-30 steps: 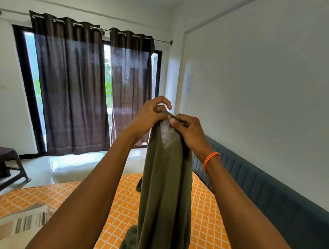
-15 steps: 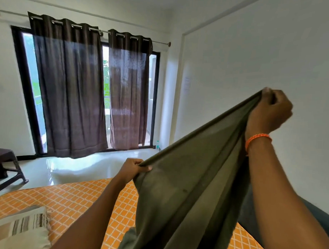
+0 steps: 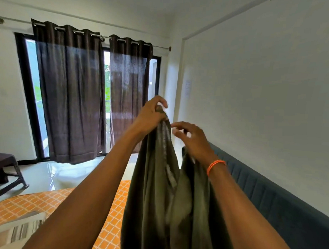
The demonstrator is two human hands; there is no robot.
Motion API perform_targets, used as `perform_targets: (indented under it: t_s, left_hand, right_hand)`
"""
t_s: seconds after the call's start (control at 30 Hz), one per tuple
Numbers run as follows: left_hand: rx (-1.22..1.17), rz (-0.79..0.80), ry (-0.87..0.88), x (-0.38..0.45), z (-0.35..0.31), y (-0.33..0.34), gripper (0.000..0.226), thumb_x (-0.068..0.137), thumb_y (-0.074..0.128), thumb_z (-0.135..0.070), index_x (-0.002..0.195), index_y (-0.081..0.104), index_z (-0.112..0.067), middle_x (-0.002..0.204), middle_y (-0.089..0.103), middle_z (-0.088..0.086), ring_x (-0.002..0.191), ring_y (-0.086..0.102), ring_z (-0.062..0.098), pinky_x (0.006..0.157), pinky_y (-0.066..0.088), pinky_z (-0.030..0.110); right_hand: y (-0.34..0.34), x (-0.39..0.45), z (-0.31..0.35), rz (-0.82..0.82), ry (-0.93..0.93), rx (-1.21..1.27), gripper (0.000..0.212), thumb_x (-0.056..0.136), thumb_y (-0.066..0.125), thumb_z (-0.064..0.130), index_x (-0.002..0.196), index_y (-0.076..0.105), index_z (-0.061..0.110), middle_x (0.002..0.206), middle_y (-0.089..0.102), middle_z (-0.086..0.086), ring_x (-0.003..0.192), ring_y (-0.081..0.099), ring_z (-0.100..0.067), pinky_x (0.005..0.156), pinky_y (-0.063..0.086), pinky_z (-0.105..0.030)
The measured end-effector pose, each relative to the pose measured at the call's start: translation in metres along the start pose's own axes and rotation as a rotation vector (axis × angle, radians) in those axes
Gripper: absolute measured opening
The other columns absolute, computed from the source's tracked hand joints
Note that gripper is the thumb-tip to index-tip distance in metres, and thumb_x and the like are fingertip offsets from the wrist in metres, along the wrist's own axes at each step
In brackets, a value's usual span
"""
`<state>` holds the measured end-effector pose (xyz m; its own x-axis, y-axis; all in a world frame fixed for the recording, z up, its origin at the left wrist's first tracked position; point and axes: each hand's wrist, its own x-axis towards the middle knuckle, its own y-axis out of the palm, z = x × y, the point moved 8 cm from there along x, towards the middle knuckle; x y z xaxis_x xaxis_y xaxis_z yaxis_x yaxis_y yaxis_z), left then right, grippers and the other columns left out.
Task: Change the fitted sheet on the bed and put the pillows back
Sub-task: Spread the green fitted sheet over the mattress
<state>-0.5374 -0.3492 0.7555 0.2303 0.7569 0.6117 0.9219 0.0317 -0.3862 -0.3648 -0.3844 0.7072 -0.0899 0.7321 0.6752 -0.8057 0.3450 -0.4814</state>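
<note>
Holding the olive-green fitted sheet (image 3: 157,189) up in front of you, your left hand (image 3: 151,114) pinches a bunched edge of it at the top, fingers and thumb curled tight round the cloth. Your right hand (image 3: 192,138) sits just beside and a little lower, fingers spread and loosely bent, holding nothing; whether its palm or wrist brushes the second fold of cloth beneath it is hard to tell, as that area is blurred. An orange bracelet (image 3: 215,166) circles your right wrist. The sheet hangs down in long folds between your two forearms and runs out of view at the bottom edge.

Below your arms lies the bed's mattress (image 3: 45,204), bare, covered in an orange fabric with a white lattice pattern. At the lower left, on the mattress, a pillow (image 3: 16,229) with a striped band shows partly, cut off by the edge of view. Along the right runs a dark teal padded headboard (image 3: 278,208) against the white wall (image 3: 263,90).

Beyond the mattress is a glossy pale floor (image 3: 65,173). A dark brown stool (image 3: 3,171) stands at the far left. At the far end, two dark brown curtains (image 3: 71,93) hang from a rod across a black-framed window, with greenery visible in the gap between them. A small paper notice (image 3: 188,88) is stuck to the wall near the corner.
</note>
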Motion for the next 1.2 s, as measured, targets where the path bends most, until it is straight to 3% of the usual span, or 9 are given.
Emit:
perform_targets:
  t_s: [0.07,0.17,0.37,0.43,0.53,0.7,0.93,1.1,1.2]
  left_hand:
    - [0.001,0.041,0.072,0.001,-0.020,0.008,0.024,0.090,0.067,-0.002,0.100,0.061,-0.024,0.076,0.065,0.006,0.072,0.065,0.022,0.076,0.057,0.034]
    - [-0.008,0.080,0.115,-0.009,-0.018,0.009,0.017,0.093,0.075,-0.010,0.101,0.065,-0.022,0.077,0.064,0.010,0.078,0.065,0.033,0.081,0.056,0.035]
    - [-0.122,0.257,-0.062,-0.046,0.052,0.034,0.013,0.091,0.081,-0.020,0.101,0.075,-0.014,0.091,0.074,0.014,0.086,0.074,0.025,0.081,0.062,0.033]
    - [-0.146,0.248,-0.142,-0.061,0.082,0.043,0.018,0.092,0.080,-0.025,0.102,0.078,-0.010,0.097,0.075,0.016,0.094,0.073,0.032,0.088,0.061,0.041]
    - [-0.189,0.201,-0.273,-0.077,0.115,0.035,0.025,0.087,0.082,-0.033,0.106,0.081,-0.016,0.100,0.079,0.006,0.096,0.075,0.021,0.090,0.057,0.035]
    - [0.014,0.026,-0.389,-0.085,0.168,-0.013,0.014,0.095,0.074,-0.016,0.082,0.078,-0.019,0.059,0.069,-0.013,0.064,0.062,0.006,0.067,0.048,0.026]
    - [0.086,-0.137,-0.223,-0.032,0.128,-0.037,0.008,0.093,0.079,-0.024,0.089,0.079,-0.031,0.087,0.078,-0.005,0.082,0.068,0.011,0.072,0.050,0.020]
    - [0.164,-0.224,-0.116,-0.008,0.084,-0.053,0.038,0.107,0.059,-0.034,0.073,0.075,-0.026,0.052,0.059,-0.013,0.046,0.043,0.002,0.053,0.035,0.019]
    - [0.250,-0.154,-0.063,-0.002,0.062,-0.047,0.037,0.105,0.060,-0.042,0.076,0.077,-0.028,0.070,0.072,0.000,0.054,0.057,0.017,0.061,0.045,0.028]
  right_hand:
    - [0.011,-0.002,0.007,-0.036,-0.012,-0.036,0.015,0.099,0.064,0.043,0.108,0.072,0.033,0.096,0.070,0.016,0.087,0.060,-0.010,0.079,0.053,-0.031]
    - [-0.003,0.004,0.010,-0.082,-0.010,0.009,0.011,0.100,0.066,0.030,0.095,0.072,0.023,0.089,0.070,0.008,0.086,0.064,-0.013,0.084,0.056,-0.035]
    - [-0.041,0.011,0.005,-0.119,0.008,0.113,0.019,0.102,0.062,0.019,0.084,0.068,0.020,0.082,0.069,0.004,0.084,0.067,-0.015,0.080,0.052,-0.027]
    - [-0.065,0.013,-0.001,-0.236,0.021,0.067,0.020,0.098,0.065,0.016,0.079,0.069,0.020,0.076,0.069,0.006,0.075,0.063,-0.008,0.073,0.048,-0.022]
    - [-0.116,0.012,-0.019,-0.450,0.074,-0.035,0.015,0.092,0.068,0.017,0.078,0.071,0.014,0.075,0.071,0.002,0.072,0.062,-0.007,0.071,0.048,-0.027]
    - [-0.224,-0.021,-0.053,-0.971,0.214,-0.088,0.017,0.089,0.063,0.024,0.083,0.074,0.012,0.080,0.071,-0.004,0.077,0.063,-0.017,0.076,0.053,-0.036]
    - [-0.176,-0.006,-0.044,-0.653,0.118,-0.018,0.019,0.093,0.072,0.027,0.081,0.075,0.013,0.079,0.073,-0.003,0.073,0.063,-0.009,0.073,0.052,-0.027]
    - [-0.140,-0.003,-0.048,-0.379,0.134,0.010,0.011,0.093,0.075,0.023,0.084,0.080,0.018,0.082,0.076,0.004,0.083,0.071,-0.015,0.080,0.056,-0.032]
    - [-0.116,-0.007,-0.041,-0.246,0.115,0.025,0.008,0.093,0.075,0.021,0.088,0.081,0.021,0.086,0.078,0.007,0.087,0.072,-0.011,0.082,0.057,-0.029]
